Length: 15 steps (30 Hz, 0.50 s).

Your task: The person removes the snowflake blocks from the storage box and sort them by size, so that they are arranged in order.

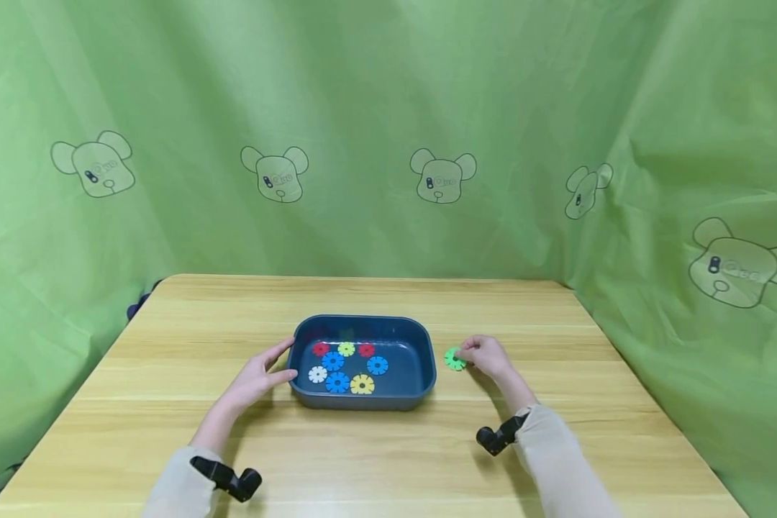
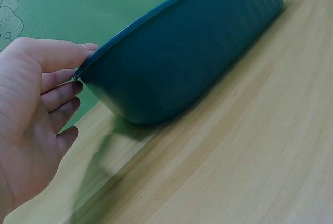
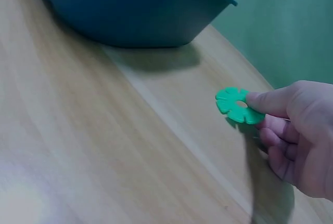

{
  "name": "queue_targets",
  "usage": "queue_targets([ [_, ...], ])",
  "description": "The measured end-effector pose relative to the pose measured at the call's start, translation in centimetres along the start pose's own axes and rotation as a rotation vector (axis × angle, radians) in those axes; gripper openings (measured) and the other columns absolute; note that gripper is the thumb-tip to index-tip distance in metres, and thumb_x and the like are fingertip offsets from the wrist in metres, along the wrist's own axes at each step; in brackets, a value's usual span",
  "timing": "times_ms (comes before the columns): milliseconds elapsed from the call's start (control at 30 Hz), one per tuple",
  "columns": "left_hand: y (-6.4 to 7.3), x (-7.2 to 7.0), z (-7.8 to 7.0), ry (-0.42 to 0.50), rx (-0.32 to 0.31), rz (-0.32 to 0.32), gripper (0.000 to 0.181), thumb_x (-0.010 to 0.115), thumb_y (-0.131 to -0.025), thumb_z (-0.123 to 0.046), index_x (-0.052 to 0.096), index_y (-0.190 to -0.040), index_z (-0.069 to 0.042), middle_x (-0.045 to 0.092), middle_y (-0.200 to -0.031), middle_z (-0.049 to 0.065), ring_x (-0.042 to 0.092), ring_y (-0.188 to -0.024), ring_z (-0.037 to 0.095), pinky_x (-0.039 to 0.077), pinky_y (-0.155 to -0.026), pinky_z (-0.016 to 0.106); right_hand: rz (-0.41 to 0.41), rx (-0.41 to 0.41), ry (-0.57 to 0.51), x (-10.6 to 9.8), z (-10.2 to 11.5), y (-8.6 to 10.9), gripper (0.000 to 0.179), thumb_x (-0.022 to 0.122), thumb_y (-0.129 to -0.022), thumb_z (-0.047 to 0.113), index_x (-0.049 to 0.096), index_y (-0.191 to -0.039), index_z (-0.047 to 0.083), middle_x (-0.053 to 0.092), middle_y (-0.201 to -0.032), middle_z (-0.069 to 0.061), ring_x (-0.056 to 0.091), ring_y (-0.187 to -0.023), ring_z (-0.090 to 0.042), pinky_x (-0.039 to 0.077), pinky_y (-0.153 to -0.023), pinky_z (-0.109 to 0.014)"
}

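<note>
My right hand (image 1: 488, 356) pinches a green plastic snowflake disc (image 3: 227, 102) between thumb and curled fingers, just above the table to the right of a dark blue basin (image 1: 388, 403). The disc has a round hole and slots around its edge. At the basin's left end, my left hand (image 2: 31, 89) holds the rim, thumb at the top and fingers below it on the outside. Several discs lie flat inside, among them a white disc (image 1: 317, 374), a blue disc (image 1: 378, 365), a yellow disc (image 1: 362, 385) and a red disc (image 1: 320, 349).
The basin stands on a wooden table (image 1: 388, 460) with rounded far corners. Behind and on both sides hangs a green curtain (image 1: 362, 86) printed with bear heads. A black wrist camera (image 1: 226, 478) is strapped over the left sleeve, another black camera (image 1: 501, 435) over the right.
</note>
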<state>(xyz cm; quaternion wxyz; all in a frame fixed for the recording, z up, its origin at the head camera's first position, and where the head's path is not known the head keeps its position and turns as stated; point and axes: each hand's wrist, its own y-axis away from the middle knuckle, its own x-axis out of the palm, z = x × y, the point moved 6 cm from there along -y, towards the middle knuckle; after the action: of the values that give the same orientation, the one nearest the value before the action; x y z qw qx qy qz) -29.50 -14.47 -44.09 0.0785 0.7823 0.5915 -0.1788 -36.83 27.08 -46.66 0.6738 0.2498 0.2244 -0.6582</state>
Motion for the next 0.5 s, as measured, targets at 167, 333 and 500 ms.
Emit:
queue_targets([
  [167, -0.3, 0.0, 1.1, -0.017, 0.005, -0.003, 0.065, 0.063, -0.088, -0.014, 0.031, -0.142, 0.001, 0.027, -0.147, 0.021, 0.019, -0.135, 0.041, 0.015, -0.110, 0.053, -0.039, -0.013, 0.127, 0.5, 0.0, 0.1, 0.023, 0.068, -0.082, 0.018, 0.066, -0.093, -0.002, 0.066, -0.086, -0.010, 0.059, -0.084, -0.026, 0.047, -0.078, -0.039],
  [333, -0.3, 0.0, 1.4, -0.006, 0.003, -0.006, 0.065, 0.063, -0.087, -0.012, 0.031, -0.142, 0.002, 0.026, -0.147, 0.021, 0.018, -0.136, 0.040, 0.015, -0.110, 0.052, -0.051, -0.015, 0.187, 0.9, 0.1, 0.2, 0.021, 0.067, -0.083, 0.022, 0.068, -0.093, 0.004, 0.066, -0.088, -0.007, 0.059, -0.087, -0.026, 0.044, -0.079, -0.042],
  [500, -0.4, 0.0, 1.7, 0.006, -0.011, -0.005, 0.065, 0.062, -0.088, -0.011, 0.029, -0.143, 0.002, 0.025, -0.148, 0.021, 0.017, -0.136, 0.041, 0.014, -0.110, 0.053, -0.064, -0.023, 0.233, 1.0, 0.3, 0.3, 0.019, 0.067, -0.082, 0.023, 0.068, -0.091, 0.007, 0.063, -0.082, -0.001, 0.057, -0.082, -0.022, 0.043, -0.072, -0.036],
])
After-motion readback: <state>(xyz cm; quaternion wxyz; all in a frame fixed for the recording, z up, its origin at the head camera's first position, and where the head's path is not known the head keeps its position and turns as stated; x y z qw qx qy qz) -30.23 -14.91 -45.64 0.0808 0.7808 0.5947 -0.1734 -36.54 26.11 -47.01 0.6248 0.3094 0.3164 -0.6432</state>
